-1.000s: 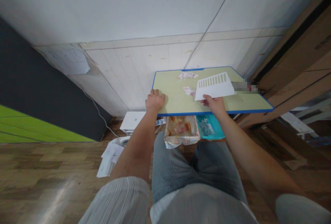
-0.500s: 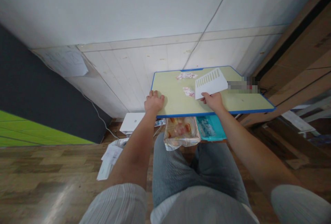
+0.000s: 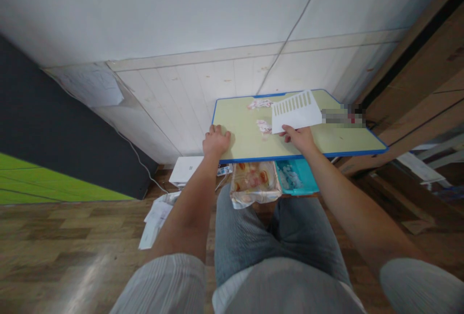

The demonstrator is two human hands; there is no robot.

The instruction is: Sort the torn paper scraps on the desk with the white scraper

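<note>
My left hand (image 3: 216,142) lies flat, fingers spread, on the left edge of a pale yellow-green tabletop (image 3: 248,143) with a blue rim. In my right hand (image 3: 300,139) is a white sheet (image 3: 301,117) with a row of narrow slots along its far side, pinched at its near edge between thumb and fingers. The sheet is tilted above the tabletop, and the yellow-green shows through the slots. Left of it lie two crumpled white-and-pink pieces, a far piece (image 3: 259,104) and a near piece (image 3: 264,126). What they are I cannot make out.
Under the tabletop's near edge sit a cloth-lined basket (image 3: 256,199) and a teal bin (image 3: 306,183) with whitish bits inside. On the floor at left are a white box (image 3: 184,171) and papers (image 3: 155,222). Large brown cardboard (image 3: 406,77) leans at right; a cable (image 3: 300,16) hangs on the wall.
The sheet in my right hand has turned slightly and shifted a little away from me. My left hand has stayed on the table edge.
</note>
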